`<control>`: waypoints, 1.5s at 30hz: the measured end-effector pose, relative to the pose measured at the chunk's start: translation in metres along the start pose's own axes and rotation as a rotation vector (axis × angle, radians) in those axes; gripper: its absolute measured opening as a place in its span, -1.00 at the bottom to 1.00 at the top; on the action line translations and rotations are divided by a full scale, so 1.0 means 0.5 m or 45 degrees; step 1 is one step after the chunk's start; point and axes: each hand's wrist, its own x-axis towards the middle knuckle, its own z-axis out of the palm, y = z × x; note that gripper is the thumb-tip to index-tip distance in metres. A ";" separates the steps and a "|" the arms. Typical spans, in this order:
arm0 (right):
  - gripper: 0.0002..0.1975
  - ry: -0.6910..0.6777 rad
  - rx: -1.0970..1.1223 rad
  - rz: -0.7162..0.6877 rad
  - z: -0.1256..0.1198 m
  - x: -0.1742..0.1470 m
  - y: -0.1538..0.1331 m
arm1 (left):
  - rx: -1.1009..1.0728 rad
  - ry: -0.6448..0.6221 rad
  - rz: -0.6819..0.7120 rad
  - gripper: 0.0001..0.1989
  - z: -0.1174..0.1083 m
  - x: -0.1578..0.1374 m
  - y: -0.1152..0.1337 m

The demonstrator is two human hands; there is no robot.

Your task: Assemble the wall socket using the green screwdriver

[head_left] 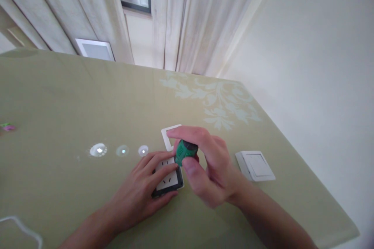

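Observation:
My left hand (146, 181) grips a wall socket (171, 182), a white outlet face in a black frame lying on the table. Its fingers lie across the face and its thumb presses the near edge. My right hand (209, 167) is closed around the green and black handle of a screwdriver (186, 151), held over the socket's right edge; the shaft and tip are hidden. Just beyond both hands lies a white cover frame (166, 137), partly covered by my right fingers.
To the right, a white switch box (255, 165) sits on the green table (87, 97). A white cable (25, 229) lies at the near left, with a small pink and green object (8, 127) at the far left. Curtains (204, 19) hang behind, and a white wall (315, 66) borders the right.

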 end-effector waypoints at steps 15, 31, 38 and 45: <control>-0.62 -0.120 -0.415 -0.120 -0.060 0.020 -0.022 | 0.021 0.032 0.015 -0.48 -0.002 0.003 0.000; -0.71 -0.214 -0.504 0.105 -0.101 0.024 -0.033 | 0.015 0.025 -0.011 -0.47 0.003 0.002 -0.002; -0.52 -0.429 -0.326 0.100 -0.109 0.022 -0.043 | 0.013 0.006 -0.007 -0.48 0.003 -0.001 -0.001; -0.65 -0.331 -0.568 0.083 -0.099 0.018 -0.035 | 0.019 0.012 -0.004 -0.46 -0.002 0.003 0.002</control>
